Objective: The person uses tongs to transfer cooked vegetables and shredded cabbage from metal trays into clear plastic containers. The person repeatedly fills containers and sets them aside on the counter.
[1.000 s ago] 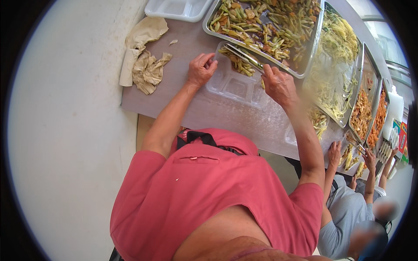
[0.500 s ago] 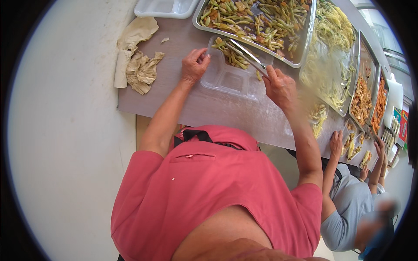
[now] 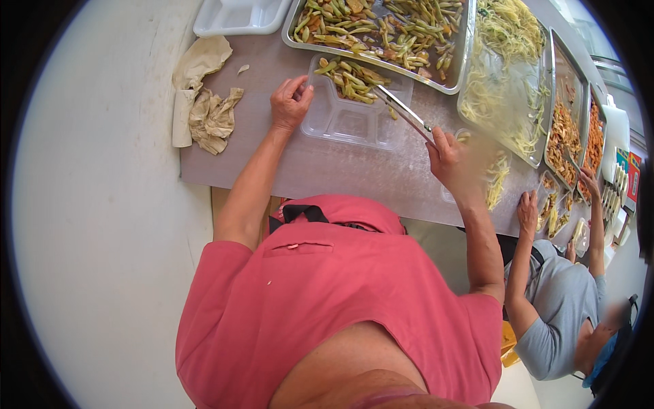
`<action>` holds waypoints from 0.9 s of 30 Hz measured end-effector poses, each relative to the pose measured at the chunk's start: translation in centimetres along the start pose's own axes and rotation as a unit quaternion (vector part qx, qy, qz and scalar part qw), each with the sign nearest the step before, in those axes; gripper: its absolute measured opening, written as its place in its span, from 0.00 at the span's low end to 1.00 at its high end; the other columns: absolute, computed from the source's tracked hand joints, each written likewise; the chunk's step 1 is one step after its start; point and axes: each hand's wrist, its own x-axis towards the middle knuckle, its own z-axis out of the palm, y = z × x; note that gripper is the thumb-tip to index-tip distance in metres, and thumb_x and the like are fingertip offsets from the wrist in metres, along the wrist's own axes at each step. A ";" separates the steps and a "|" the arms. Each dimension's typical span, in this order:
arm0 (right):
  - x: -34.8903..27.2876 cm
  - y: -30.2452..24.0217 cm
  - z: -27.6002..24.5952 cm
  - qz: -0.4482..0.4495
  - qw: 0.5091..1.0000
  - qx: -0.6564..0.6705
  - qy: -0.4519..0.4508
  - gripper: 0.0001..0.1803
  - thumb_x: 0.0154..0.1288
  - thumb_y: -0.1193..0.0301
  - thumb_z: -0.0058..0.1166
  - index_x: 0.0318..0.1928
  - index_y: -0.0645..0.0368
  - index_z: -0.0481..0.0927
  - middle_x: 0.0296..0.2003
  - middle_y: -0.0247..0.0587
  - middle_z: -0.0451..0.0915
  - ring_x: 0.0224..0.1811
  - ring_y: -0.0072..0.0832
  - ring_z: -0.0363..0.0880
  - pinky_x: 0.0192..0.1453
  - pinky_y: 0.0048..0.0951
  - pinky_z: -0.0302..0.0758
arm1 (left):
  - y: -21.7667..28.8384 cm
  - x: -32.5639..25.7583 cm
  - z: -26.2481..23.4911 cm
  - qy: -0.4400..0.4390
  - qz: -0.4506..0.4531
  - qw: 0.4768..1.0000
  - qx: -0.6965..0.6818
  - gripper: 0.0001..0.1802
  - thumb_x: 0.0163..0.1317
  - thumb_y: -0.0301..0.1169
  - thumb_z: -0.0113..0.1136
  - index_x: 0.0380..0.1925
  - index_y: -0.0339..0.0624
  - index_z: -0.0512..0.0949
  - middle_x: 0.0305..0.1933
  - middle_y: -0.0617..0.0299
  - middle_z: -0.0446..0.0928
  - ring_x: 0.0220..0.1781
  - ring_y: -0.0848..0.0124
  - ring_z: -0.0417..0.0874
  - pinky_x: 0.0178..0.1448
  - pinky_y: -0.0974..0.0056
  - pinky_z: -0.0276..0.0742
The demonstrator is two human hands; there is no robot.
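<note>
A clear plastic compartment tray (image 3: 340, 129) lies on the table before me, with cooked green beans (image 3: 351, 80) in its far compartment. At its left edge is my left hand (image 3: 291, 103), fingers curled against the rim. My right hand (image 3: 453, 163) is wrapped round the handle end of metal tongs (image 3: 409, 114). The tongs slant up and left, and their tips are at the right side of the beans in the tray. Just beyond stands a large metal pan (image 3: 368, 53) of the same green beans.
Crumpled brown paper (image 3: 214, 119) and a white empty compartment tray (image 3: 242, 17) are at the left. Rightward stand a pan of pale shreds (image 3: 507, 27) and pans of orange-brown food (image 3: 564, 140). A co-worker in grey (image 3: 562, 300) works at the right.
My right hand and the tongs have drawn back to the right and slightly nearer me. More beans show in the tray's far compartment. My left hand stays at the tray's edge.
</note>
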 end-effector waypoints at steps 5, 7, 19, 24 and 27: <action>0.3 0.1 0.7 0.021 0.996 0.074 0.050 0.13 0.58 0.70 0.58 0.42 0.58 0.72 0.24 0.44 0.76 0.25 0.45 0.78 0.26 0.41 0.75 | 0.2 -0.2 -0.1 -0.001 -0.013 1.000 -0.002 0.10 0.50 0.27 0.65 0.35 0.42 0.81 0.22 0.65 0.74 0.18 0.75 0.73 0.24 0.69 0.71; 1.4 -0.8 -0.3 0.031 0.992 0.100 0.065 0.13 0.58 0.70 0.59 0.42 0.58 0.72 0.24 0.44 0.76 0.25 0.45 0.78 0.26 0.41 0.75 | 0.2 -0.1 -0.1 0.002 -0.014 1.000 -0.004 0.10 0.50 0.27 0.65 0.35 0.42 0.81 0.22 0.64 0.74 0.18 0.75 0.73 0.24 0.69 0.72; 6.2 2.2 -0.1 0.076 0.996 -0.028 0.048 0.24 0.55 0.65 0.62 0.46 0.64 0.68 0.31 0.51 0.75 0.31 0.47 0.80 0.31 0.42 0.77 | 0.2 -0.2 -0.2 0.000 -0.003 1.000 0.003 0.10 0.49 0.26 0.66 0.35 0.41 0.81 0.21 0.65 0.73 0.17 0.74 0.72 0.24 0.68 0.71; 10.5 5.6 1.4 0.098 0.984 -0.137 0.063 0.20 0.56 0.65 0.61 0.41 0.63 0.68 0.32 0.49 0.75 0.34 0.45 0.80 0.34 0.41 0.79 | 0.3 0.0 -0.1 -0.009 -0.006 1.000 -0.008 0.11 0.51 0.24 0.65 0.36 0.40 0.81 0.22 0.65 0.72 0.19 0.78 0.70 0.24 0.72 0.69; 13.1 7.3 1.8 0.153 0.972 -0.160 0.079 0.17 0.58 0.66 0.57 0.40 0.64 0.69 0.33 0.51 0.76 0.35 0.47 0.81 0.36 0.43 0.79 | 0.2 -0.1 -0.2 -0.010 -0.008 1.000 -0.003 0.10 0.51 0.23 0.65 0.36 0.39 0.81 0.22 0.65 0.72 0.19 0.78 0.70 0.24 0.72 0.69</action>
